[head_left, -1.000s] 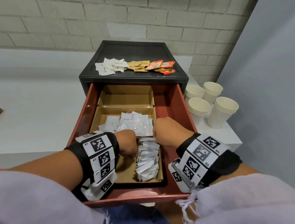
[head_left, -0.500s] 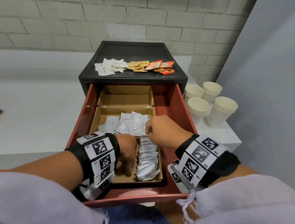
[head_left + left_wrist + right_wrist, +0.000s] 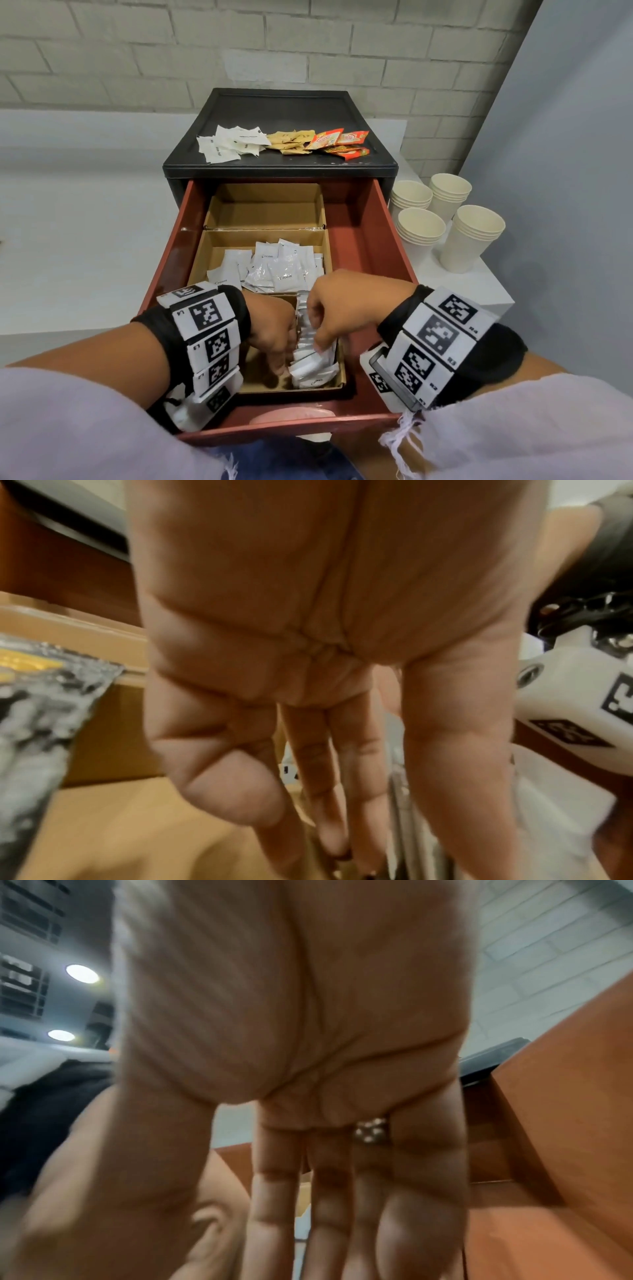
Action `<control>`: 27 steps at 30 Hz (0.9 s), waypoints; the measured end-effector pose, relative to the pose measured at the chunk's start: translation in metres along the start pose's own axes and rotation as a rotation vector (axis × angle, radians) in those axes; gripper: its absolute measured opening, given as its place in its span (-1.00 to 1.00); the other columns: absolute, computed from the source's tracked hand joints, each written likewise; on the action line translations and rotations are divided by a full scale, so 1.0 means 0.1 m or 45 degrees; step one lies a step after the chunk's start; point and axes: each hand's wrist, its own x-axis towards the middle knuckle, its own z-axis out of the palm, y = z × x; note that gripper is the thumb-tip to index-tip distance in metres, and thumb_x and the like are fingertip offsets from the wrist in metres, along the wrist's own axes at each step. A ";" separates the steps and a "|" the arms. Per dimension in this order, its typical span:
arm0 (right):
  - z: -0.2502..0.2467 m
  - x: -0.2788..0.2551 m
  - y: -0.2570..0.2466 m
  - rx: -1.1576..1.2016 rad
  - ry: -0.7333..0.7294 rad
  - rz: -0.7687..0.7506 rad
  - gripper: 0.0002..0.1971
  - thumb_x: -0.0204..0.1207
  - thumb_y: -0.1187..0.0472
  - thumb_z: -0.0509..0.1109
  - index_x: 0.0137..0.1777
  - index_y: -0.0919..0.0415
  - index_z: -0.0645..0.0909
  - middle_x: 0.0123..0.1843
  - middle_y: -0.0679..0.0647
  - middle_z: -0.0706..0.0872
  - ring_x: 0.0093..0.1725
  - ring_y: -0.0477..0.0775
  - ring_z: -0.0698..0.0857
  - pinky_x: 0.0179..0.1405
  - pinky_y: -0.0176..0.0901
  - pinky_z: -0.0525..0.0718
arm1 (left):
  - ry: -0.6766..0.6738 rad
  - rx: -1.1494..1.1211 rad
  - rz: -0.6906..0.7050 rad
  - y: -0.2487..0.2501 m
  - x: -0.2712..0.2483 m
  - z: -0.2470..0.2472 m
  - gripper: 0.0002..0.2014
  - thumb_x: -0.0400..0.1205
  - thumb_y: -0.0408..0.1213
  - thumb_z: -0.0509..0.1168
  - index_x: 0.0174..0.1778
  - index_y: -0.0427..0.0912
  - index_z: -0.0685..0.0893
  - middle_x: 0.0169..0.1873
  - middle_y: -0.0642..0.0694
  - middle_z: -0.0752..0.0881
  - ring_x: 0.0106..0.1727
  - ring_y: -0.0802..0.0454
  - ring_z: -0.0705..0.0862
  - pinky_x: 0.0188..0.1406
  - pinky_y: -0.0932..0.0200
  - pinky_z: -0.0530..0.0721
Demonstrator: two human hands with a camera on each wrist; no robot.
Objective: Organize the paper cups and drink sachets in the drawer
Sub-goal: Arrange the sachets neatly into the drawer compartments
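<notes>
Left hand: fingers straight, pointing down beside the sachets, gripping nothing.
Right hand: fingers extended onto the sachets; the wrist view shows a ring.

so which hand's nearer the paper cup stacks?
Right. The right hand is in the drawer's front box, on the side towards the paper cup stacks; the left hand is beside it, farther from them.

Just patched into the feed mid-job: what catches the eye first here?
Both hands, left and right, work a row of upright white sachets in the nearest cardboard compartment of the open red drawer. White, tan and orange-red sachets lie on the black cabinet top, and four stacks of paper cups stand to the right of the drawer.
</notes>
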 end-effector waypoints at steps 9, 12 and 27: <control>-0.05 0.00 -0.04 -0.125 0.084 -0.085 -0.75 0.35 0.42 0.39 -0.46 0.11 0.54 -0.31 0.07 0.69 -0.25 0.06 0.64 -0.19 -0.10 0.66 | -0.038 -0.121 -0.064 -0.03 0.04 0.09 -0.65 0.48 -0.09 0.48 0.05 -0.27 0.77 -0.19 -0.01 0.70 -0.03 0.02 0.64 0.23 0.09 0.60; 0.00 0.00 -0.07 -0.157 -0.122 -0.074 -0.87 0.37 0.43 0.41 -0.25 0.22 0.74 -0.19 0.13 0.80 -0.14 0.12 0.76 -0.25 -0.13 0.69 | 0.019 -0.162 -0.002 0.02 0.06 0.10 -0.75 0.55 -0.21 0.43 0.10 -0.24 0.78 -0.03 -0.09 0.77 -0.16 0.17 0.59 0.08 0.24 0.56; 0.07 -0.05 -0.19 -0.295 -0.317 -0.014 -0.61 0.35 0.01 0.57 -0.49 0.15 0.46 -0.53 -0.06 0.51 -0.52 -0.10 0.48 -0.56 -0.27 0.37 | -0.103 -0.090 -0.026 -0.02 0.04 0.10 -0.65 0.39 -0.09 0.56 -0.01 -0.23 0.77 -0.17 -0.03 0.72 -0.09 0.05 0.63 0.17 0.06 0.63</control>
